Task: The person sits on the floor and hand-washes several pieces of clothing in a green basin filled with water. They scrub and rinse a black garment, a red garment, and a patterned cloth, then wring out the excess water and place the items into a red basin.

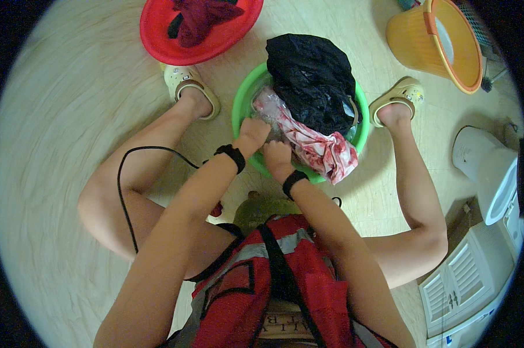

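Observation:
A light green basin [236, 113] with sudsy water stands on the floor between my feet. At its near left side, my left hand [254, 133] reaches down into it with fingers curled. Close beside it my right hand [278, 154] is also closed, knuckles up, near the basin's front rim. Whatever they grip is hidden by the hands and the water. A wet red-and-white cloth [311, 139] stretches from the water by my left hand across the basin, its bunched end hanging over the front right rim. Behind it a black garment [311, 81] is heaped over the far rim.
A red basin [157, 46] holding maroon cloth [207, 22] stands far left. At the far right is an orange bucket [410, 37]; a white toilet [476, 156] and a white louvred cabinet [465, 278] line the right. A black cable [121, 180] loops past my left arm.

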